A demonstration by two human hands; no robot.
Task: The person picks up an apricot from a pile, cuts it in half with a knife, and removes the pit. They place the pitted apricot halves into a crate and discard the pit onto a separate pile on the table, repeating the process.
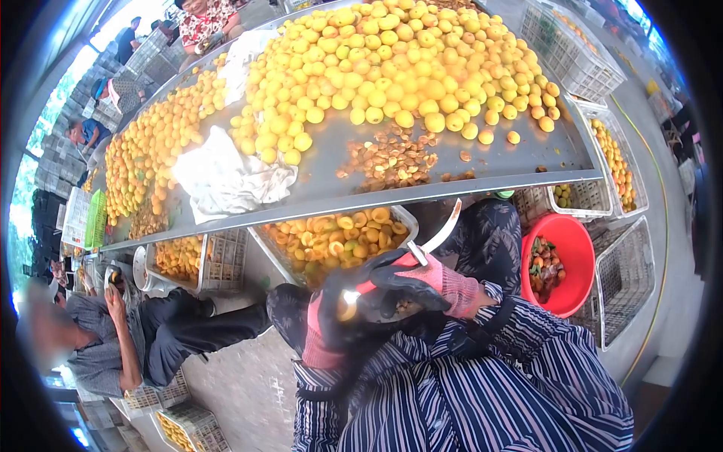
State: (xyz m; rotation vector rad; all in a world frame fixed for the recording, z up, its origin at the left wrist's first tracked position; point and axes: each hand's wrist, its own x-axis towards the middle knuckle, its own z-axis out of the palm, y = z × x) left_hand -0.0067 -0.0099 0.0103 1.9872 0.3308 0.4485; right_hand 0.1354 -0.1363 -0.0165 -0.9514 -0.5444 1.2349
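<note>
My left hand (331, 315), in a pink and black glove, is closed round a small yellow fruit (349, 299) over my lap. My right hand (414, 286), gloved the same way, is closed on a curved knife (443, 230) whose blade points up and away. The two hands are close together. Just beyond them a crate of halved orange fruit (339, 237) stands under the table edge. On the metal table (316, 175) lie a large heap of whole yellow fruit (376, 53), a pile of brown pits (392, 158) and a white cloth (230, 177).
At the right stand a red bucket (576, 252) with scraps, an empty crate (625, 279) and fruit crates (614, 162). A seated person (105, 339) is at the left, beside another crate of halves (179, 258). More people are farther back.
</note>
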